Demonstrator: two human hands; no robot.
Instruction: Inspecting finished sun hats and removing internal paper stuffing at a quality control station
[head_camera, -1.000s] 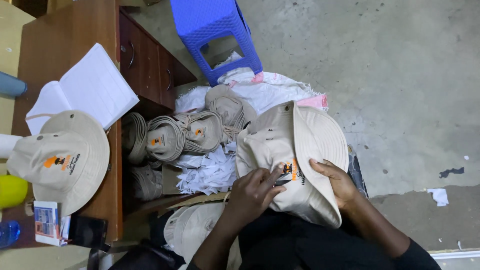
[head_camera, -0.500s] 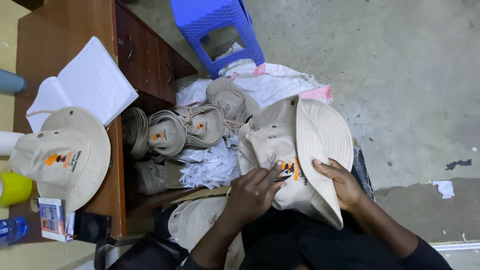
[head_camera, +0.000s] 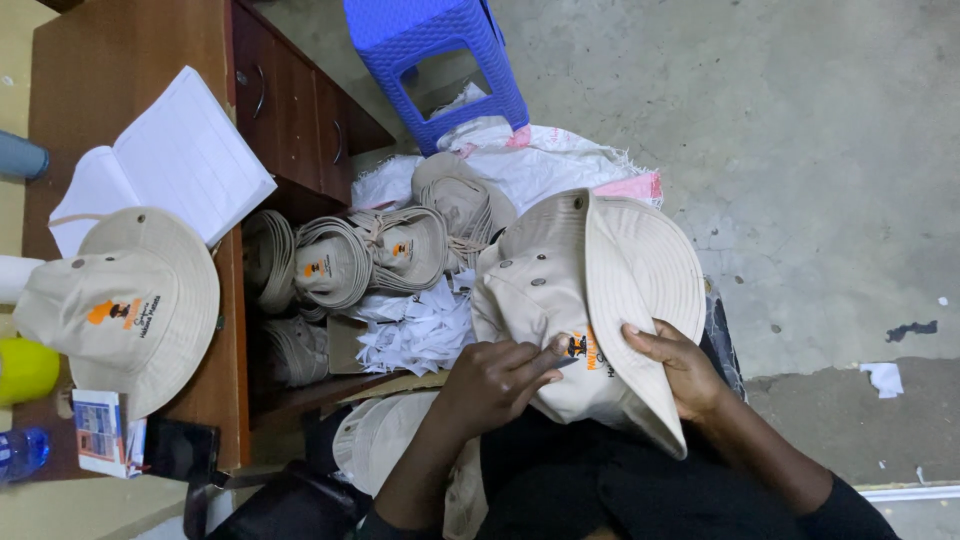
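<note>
A beige bucket hat (head_camera: 590, 280) with an orange and black emblem rests on my lap, brim turned to the right. My right hand (head_camera: 672, 358) grips the brim at its lower edge. My left hand (head_camera: 492, 385) lies on the crown, its fingertips pinched together right at the emblem; a small dark tip shows at the fingers, too small to identify. Another beige hat (head_camera: 375, 440) lies under my left forearm, mostly hidden.
A wooden desk (head_camera: 130, 90) with drawers stands at the left, carrying an open notebook (head_camera: 170, 165), a second emblem hat (head_camera: 115, 305), a yellow object (head_camera: 25, 370), a small box (head_camera: 100, 430) and a phone (head_camera: 180, 450). Rolled hats (head_camera: 340, 260), paper scraps (head_camera: 415, 330), a white sack (head_camera: 550, 160) and a blue stool (head_camera: 435, 55) lie on the concrete floor.
Both hands stay on the hat. My left fingers have shifted slightly on the emblem, and the view has drifted a little.
</note>
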